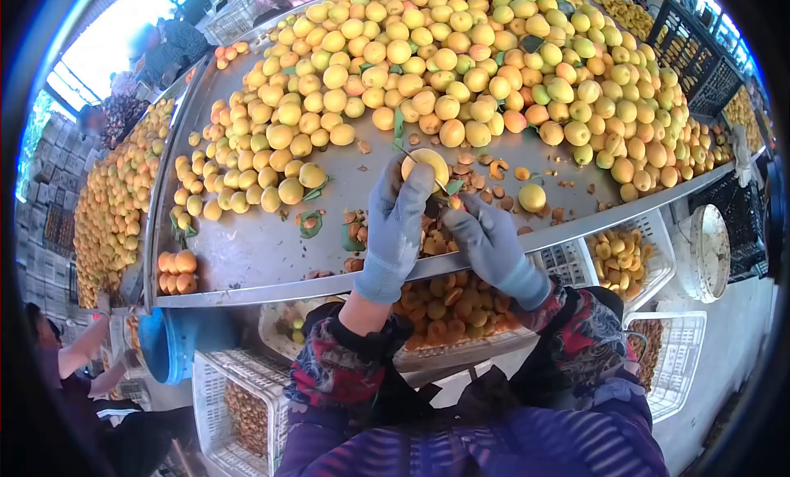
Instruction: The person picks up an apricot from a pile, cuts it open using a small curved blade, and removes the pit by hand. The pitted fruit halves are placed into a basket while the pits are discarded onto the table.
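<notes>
My left hand (393,230), in a grey-blue glove, is closed around a yellow apricot (434,166) above the front of the metal table. Close beside it, my gloved right hand (487,240) pinches a small tool with a thin metal blade (442,186). The blade meets the apricot; its handle is mostly hidden by my fingers. Loose apricot pits (467,181) and scraps lie on the tabletop around my hands. Below the table edge, a crate of halved apricots (453,308) sits between my forearms.
A large heap of whole apricots (444,57) covers the back of the metal table (239,263). Crates of apricot halves (619,259) and pits (247,415) stand below, with a blue bucket (169,345) and white bucket (708,253). A co-worker's arm (86,345) shows at left.
</notes>
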{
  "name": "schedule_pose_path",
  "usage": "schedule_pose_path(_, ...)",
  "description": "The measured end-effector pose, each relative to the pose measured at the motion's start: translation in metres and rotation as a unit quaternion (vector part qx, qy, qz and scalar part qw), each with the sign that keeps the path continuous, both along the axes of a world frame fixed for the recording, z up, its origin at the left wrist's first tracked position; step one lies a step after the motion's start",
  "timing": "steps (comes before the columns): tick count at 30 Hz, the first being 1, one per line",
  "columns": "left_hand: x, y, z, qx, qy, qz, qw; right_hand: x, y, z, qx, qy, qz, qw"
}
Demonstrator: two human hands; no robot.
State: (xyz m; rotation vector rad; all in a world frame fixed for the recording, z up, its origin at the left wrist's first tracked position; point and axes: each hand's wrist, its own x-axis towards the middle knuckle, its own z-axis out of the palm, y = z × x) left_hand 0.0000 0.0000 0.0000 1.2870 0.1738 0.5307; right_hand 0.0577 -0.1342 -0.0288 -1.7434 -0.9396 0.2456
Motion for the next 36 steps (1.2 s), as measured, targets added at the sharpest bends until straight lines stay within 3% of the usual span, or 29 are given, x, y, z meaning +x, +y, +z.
schedule_pose_path(1,-0.002,-0.003,0.005,-0.002,0.006,0.003,1.000,-0.004,-0.002,0.005,0.094,0.169,0.077,0.978)
schedule_pose_path(2,-0.003,-0.003,0.007,-0.003,0.012,0.006,1.000,-0.006,-0.004,0.010,0.186,0.330,0.151,0.913)
schedule_pose_path(5,-0.004,0.000,0.006,-0.055,0.034,-0.030,0.997,-0.004,-0.018,0.021,0.200,0.375,0.196,0.884)
schedule_pose_path(6,-0.005,0.004,0.005,-0.054,0.032,-0.029,0.998,-0.002,-0.017,0.030,0.200,0.374,0.197,0.884)
schedule_pose_path(8,-0.005,0.004,0.004,-0.040,0.026,-0.049,0.998,0.006,-0.013,0.050,0.198,0.302,0.051,0.931)
schedule_pose_path(9,-0.001,-0.001,0.003,-0.040,0.025,-0.055,0.997,0.011,-0.011,0.050,0.199,0.300,0.045,0.932)
schedule_pose_path(11,0.002,-0.016,-0.002,0.186,-0.039,0.023,0.981,0.017,-0.005,0.040,0.167,0.209,0.035,0.963)
schedule_pose_path(13,0.000,-0.016,-0.004,0.168,-0.022,-0.002,0.986,0.015,0.001,0.034,0.193,0.207,0.049,0.958)
schedule_pose_path(15,-0.003,-0.016,-0.005,0.133,0.004,-0.041,0.990,0.010,-0.003,0.043,0.214,0.330,0.079,0.916)
schedule_pose_path(19,-0.008,-0.025,0.006,0.041,0.041,-0.044,0.997,0.007,0.002,0.032,0.222,0.252,0.039,0.941)
schedule_pose_path(21,-0.011,-0.027,0.009,0.247,0.051,0.009,0.968,0.011,0.000,0.027,0.212,0.226,0.044,0.950)
schedule_pose_path(25,-0.017,-0.024,0.006,0.329,0.146,0.033,0.933,0.012,-0.005,0.026,0.171,0.190,0.037,0.966)
schedule_pose_path(26,-0.014,-0.008,-0.015,-0.045,0.095,-0.146,0.984,0.010,-0.004,0.026,0.170,0.190,0.037,0.966)
schedule_pose_path(27,-0.011,-0.001,-0.018,-0.411,0.027,-0.298,0.861,0.007,-0.003,0.027,0.196,0.220,0.035,0.955)
schedule_pose_path(29,-0.007,0.006,-0.019,-0.367,-0.021,-0.346,0.863,0.009,-0.005,0.031,0.221,0.247,0.034,0.943)
schedule_pose_path(31,-0.007,0.002,-0.007,-0.320,-0.071,-0.397,0.857,0.023,-0.018,0.035,0.161,0.393,0.065,0.903)
schedule_pose_path(33,-0.017,-0.011,0.011,-0.249,0.098,-0.203,0.942,0.028,-0.020,0.027,0.175,0.359,0.060,0.915)
schedule_pose_path(34,-0.020,-0.019,0.013,-0.251,0.099,-0.207,0.940,0.030,-0.023,0.026,0.186,0.404,0.047,0.894)
schedule_pose_path(36,-0.023,-0.032,0.014,-0.111,0.054,-0.185,0.975,0.035,-0.030,0.028,0.185,0.457,0.057,0.868)
